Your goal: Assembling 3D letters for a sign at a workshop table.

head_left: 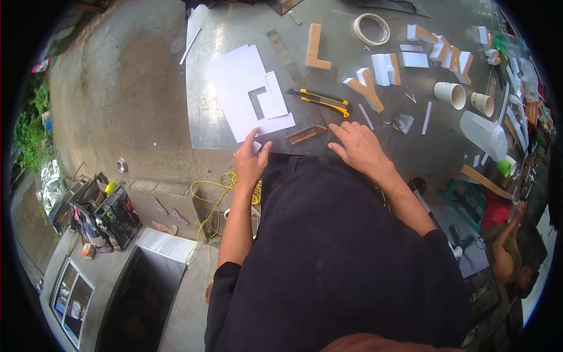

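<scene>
My left hand [250,164] rests at the near edge of the metal-topped table, thumb and forefinger apart. Between those fingers shows a small white piece [257,147]; whether they grip it I cannot tell. Just beyond lies a white paper sheet [230,76] with a smaller white piece [274,97] on it, beside an L-shaped opening. My right hand [359,146] is open, fingertips on the tabletop beside a small brown bar-shaped piece [306,135]. Farther off lie a yellow-and-black utility knife [319,101] and a brown L-shaped letter block [316,50].
At right are a Y-shaped block [366,91], more white-and-brown letter blocks [451,56], a tape roll [387,29], paper cups [449,94] and a translucent plastic container [484,135]. Yellow cord [205,202] hangs below the table's edge at left. Another person [509,249] is at far right.
</scene>
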The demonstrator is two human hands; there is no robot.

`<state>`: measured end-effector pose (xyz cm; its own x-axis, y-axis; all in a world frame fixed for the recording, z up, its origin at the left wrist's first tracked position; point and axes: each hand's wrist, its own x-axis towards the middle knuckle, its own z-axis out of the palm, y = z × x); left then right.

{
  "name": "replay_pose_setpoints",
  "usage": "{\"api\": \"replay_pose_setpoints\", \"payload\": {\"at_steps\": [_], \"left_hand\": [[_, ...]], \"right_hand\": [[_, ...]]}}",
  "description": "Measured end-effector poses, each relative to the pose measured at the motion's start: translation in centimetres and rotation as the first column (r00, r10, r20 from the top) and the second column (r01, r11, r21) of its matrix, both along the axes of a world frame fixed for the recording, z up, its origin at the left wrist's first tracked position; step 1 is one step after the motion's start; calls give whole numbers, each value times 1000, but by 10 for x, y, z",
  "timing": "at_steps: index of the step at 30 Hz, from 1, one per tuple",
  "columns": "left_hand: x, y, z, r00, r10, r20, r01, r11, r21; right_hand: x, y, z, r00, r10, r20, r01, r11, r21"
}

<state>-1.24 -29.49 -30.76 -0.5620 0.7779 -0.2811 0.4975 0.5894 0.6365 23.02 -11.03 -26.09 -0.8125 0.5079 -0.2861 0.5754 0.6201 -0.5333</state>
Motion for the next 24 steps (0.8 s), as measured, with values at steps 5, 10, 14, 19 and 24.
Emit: {"api": "replay_pose_setpoints", "payload": {"at_steps": [5, 10, 14, 19, 24], "left_hand": [[-2, 16, 17, 997, 1, 74, 3, 999, -54], [8, 35, 31, 995, -54, 89, 61, 995, -78], [14, 46, 26, 984, -144, 101, 151, 987, -60], [29, 68, 40, 970, -201, 141, 211, 976, -63], [44, 94, 49, 937, -340, 81, 347, 934, -88]], "right_hand": [[4, 19, 11, 981, -149, -127, 154, 988, 32], [19, 36, 15, 931, -279, -234, 296, 954, 40], [37, 28, 14, 909, -348, -230, 372, 926, 69], [46, 3, 3, 914, -333, -233, 347, 937, 22], [59, -14, 4, 879, -398, -262, 403, 915, -38]]}}
